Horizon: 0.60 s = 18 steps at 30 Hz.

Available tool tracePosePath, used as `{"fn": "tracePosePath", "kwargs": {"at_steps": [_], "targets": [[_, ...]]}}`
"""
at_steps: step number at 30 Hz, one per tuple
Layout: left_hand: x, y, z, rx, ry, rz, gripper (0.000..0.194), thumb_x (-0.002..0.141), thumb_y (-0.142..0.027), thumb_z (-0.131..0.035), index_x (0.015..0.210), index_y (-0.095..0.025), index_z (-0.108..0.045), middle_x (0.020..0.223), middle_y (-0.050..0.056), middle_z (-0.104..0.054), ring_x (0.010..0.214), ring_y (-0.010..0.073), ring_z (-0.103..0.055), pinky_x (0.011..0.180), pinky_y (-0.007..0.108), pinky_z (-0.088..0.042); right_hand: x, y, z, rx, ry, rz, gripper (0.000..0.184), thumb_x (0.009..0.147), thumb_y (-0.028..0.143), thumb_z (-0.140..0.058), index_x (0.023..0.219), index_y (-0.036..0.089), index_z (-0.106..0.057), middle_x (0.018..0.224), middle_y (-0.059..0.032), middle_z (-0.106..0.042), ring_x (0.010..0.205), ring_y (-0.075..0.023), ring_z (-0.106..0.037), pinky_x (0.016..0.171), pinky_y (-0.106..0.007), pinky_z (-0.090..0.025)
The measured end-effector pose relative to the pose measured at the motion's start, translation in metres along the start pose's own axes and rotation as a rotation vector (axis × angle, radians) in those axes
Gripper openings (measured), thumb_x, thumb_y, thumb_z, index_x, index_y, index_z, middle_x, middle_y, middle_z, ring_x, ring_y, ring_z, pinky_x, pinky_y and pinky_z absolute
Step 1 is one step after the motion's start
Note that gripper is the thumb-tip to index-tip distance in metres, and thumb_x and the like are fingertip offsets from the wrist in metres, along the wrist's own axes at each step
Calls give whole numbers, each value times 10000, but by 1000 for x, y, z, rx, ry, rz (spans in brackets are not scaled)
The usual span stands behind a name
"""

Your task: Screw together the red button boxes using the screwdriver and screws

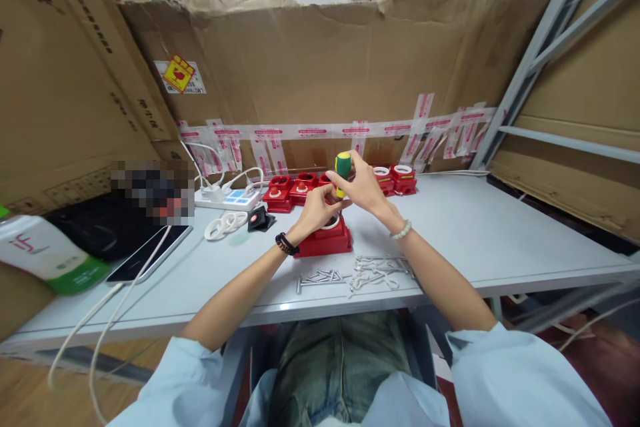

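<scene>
In my right hand is a screwdriver with a green and yellow handle, held upright above a red housing. My left hand is just below it, with fingers pinched near the screwdriver's lower end; what they grip is hidden. A white ring sits on top of the red housing, partly covered by my left hand. The screwdriver's tip is hard to make out. In front of the housing lie loose screws and several metal pins with looped ends.
Several red housings stand in a row at the back, some with white rings. On the left are white rings, a small black part, a power strip, a phone and a bottle. Cardboard walls the back.
</scene>
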State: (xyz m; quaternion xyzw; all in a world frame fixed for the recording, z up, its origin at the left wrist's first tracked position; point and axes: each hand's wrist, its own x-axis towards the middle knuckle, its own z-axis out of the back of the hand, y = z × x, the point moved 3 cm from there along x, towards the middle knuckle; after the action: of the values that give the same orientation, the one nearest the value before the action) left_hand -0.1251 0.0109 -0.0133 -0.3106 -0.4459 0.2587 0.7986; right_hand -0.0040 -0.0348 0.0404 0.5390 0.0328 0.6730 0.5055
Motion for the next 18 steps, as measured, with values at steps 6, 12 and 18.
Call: {"fn": "tracePosePath", "kwargs": {"at_steps": [6, 12, 18], "targets": [[-2, 0, 2, -41, 164, -12, 160, 799, -286, -640, 866, -145, -675, 863, 72, -744, 830, 199, -691, 791, 295, -506, 1, -3, 2, -4, -15, 6, 295, 830, 461, -607, 973, 225, -504, 785, -8, -600, 656, -179, -549, 650, -327, -440], [-2, -1, 6, 11, 49, 22, 231, 735, -338, -732, 707, -152, -597, 717, 50, -705, 663, 176, -653, 654, 274, -495, -1, 2, 3, -17, -2, 11, 294, 815, 458, -624, 943, 226, -497, 732, 17, -572, 611, -159, -511, 620, -302, -409], [-1, -6, 5, -38, 188, -48, 200, 816, -327, -649, 891, -143, -670, 906, 83, -747, 881, 210, -700, 846, 312, -513, -1, 3, 4, -48, -11, 2, 286, 822, 468, -617, 926, 225, -508, 736, 12, -586, 608, -159, -515, 620, -303, -408]]}}
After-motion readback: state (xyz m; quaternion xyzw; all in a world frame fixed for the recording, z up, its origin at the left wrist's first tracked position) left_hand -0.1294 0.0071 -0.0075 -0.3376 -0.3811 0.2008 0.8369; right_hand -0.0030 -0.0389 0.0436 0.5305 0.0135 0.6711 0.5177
